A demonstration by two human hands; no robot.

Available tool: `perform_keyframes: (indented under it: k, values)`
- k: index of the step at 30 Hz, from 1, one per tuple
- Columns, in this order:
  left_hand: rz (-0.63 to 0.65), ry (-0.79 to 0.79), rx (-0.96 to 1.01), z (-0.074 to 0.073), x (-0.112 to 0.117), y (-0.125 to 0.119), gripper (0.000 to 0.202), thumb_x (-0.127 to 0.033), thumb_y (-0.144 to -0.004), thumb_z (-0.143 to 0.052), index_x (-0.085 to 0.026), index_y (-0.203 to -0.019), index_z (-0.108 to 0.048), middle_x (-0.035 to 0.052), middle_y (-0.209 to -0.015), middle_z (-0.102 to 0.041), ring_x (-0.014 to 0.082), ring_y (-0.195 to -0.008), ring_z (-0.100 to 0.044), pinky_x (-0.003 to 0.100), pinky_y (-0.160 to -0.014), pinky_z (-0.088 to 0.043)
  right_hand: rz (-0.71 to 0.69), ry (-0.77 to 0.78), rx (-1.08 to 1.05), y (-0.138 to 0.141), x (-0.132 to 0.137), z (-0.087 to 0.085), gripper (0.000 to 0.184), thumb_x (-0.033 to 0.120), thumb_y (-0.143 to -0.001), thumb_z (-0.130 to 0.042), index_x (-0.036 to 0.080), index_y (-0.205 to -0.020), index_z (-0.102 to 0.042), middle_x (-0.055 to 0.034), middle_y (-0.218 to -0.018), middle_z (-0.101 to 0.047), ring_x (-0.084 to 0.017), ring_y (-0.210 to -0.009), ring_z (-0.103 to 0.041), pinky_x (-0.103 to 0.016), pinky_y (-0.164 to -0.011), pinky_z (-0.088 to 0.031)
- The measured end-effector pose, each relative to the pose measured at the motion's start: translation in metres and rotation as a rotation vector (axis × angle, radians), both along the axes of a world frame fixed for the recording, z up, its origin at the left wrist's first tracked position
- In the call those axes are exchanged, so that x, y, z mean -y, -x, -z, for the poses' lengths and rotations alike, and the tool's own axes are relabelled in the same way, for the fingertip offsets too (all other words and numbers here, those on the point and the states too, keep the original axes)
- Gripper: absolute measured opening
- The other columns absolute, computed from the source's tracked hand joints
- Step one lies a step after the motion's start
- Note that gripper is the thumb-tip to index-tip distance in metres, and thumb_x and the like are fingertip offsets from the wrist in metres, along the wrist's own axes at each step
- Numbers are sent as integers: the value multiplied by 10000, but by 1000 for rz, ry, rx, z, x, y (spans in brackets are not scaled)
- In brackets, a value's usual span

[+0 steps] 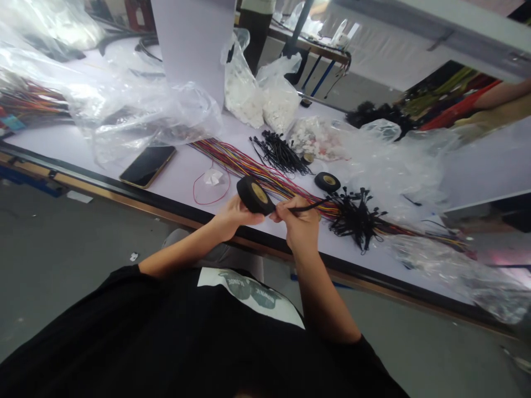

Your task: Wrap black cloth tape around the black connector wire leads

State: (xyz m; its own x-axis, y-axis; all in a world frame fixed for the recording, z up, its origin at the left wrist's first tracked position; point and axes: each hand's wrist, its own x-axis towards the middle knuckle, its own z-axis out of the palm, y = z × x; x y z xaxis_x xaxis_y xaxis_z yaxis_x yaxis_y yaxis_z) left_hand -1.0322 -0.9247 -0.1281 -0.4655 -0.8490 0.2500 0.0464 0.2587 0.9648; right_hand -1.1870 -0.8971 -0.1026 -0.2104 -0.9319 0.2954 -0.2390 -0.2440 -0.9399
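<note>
My left hand is closed around a roll of black tape, its yellowish core facing up and right. Close beside it, my right hand pinches a black cable whose far end reaches toward a pile of short black cables. Between roll and right fingertips the two hands almost meet, and whether a strip of tape joins them is hard to make out. Behind both hands, a long bundle of coloured wires runs across the table. A second tape roll lies beyond my right hand.
A phone and a loop of red wire lie to the left. Clear plastic bags cover the back left; bags of white parts stand behind. Another heap of black cables lies mid-table. Another person's arm shows at right.
</note>
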Motion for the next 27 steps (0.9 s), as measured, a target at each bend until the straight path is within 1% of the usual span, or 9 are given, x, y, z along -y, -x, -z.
perform_keyframes:
  k: [4, 6, 7, 9, 11, 13, 18, 23, 27]
  values:
    - [105, 388, 44, -5, -12, -11, 783, -504, -516, -812, -145, -1152, -531, 166, -1209, -561, 307, -1156, -508, 470, -989, -425, 16, -23, 82, 2, 3, 0, 202, 236, -667, -668, 212, -527, -524, 65, -485, -550, -109, -489, -519, -268, -547, -432]
    - [167, 533, 90, -6, -14, -13, 659, -512, -542, -802, -170, -1064, -588, 160, -1223, -547, 306, -1197, -468, 479, -1026, -390, -21, 5, 67, 3, 2, -2, 183, 227, -669, -678, 212, -545, -544, 54, -553, -593, -125, -572, -571, -295, -637, -463]
    - [152, 538, 96, -6, -13, -12, 536, -494, -612, -768, -180, -1014, -605, 146, -1192, -561, 283, -1171, -486, 459, -1009, -407, -53, 24, 59, 4, 1, -3, 175, 229, -676, -681, 214, -559, -552, 45, -594, -616, -137, -621, -595, -317, -689, -474]
    - [11, 452, 85, -4, -11, -9, 331, -407, -741, -684, -183, -969, -597, 113, -1083, -594, 215, -1027, -551, 385, -903, -473, -122, 75, 36, 4, 0, -5, 174, 243, -693, -684, 219, -581, -553, 28, -672, -649, -160, -708, -621, -356, -768, -477]
    - [-118, 336, 95, -4, -8, -4, 246, -314, -778, -642, -168, -962, -570, 71, -956, -602, 152, -835, -564, 307, -765, -495, -158, 137, -14, 4, -1, -4, 190, 243, -704, -688, 221, -583, -544, 17, -736, -664, -169, -774, -621, -369, -810, -465]
    - [-128, 278, 142, -6, -6, 1, 197, -248, -763, -638, -151, -917, -562, 35, -857, -585, 117, -719, -534, 260, -681, -474, -152, 188, -70, 3, -1, -1, 203, 231, -716, -686, 218, -579, -537, 11, -804, -670, -170, -841, -611, -371, -847, -447]
    - [-109, 321, 378, -21, -6, 4, 52, -181, -776, -587, -151, -738, -566, 14, -754, -551, 119, -687, -516, 250, -656, -434, -112, 190, -96, 2, -1, 11, 223, 280, -745, -673, 211, -582, -537, -4, -913, -649, -183, -932, -593, -402, -920, -419]
    - [-189, 330, 644, -32, -10, 1, 32, -175, -807, -558, -152, -800, -580, 50, -839, -597, 147, -721, -556, 274, -680, -440, -97, 166, -100, -2, -4, 12, 203, 296, -740, -678, 217, -598, -555, -2, -899, -633, -184, -904, -588, -391, -891, -420]
    - [-205, 317, 769, -35, -14, 1, 84, -206, -854, -503, -150, -833, -563, 66, -824, -617, 164, -716, -577, 282, -665, -447, -29, 128, -153, -7, -7, 8, 200, 287, -730, -675, 221, -584, -556, 12, -791, -616, -164, -804, -570, -353, -815, -428]
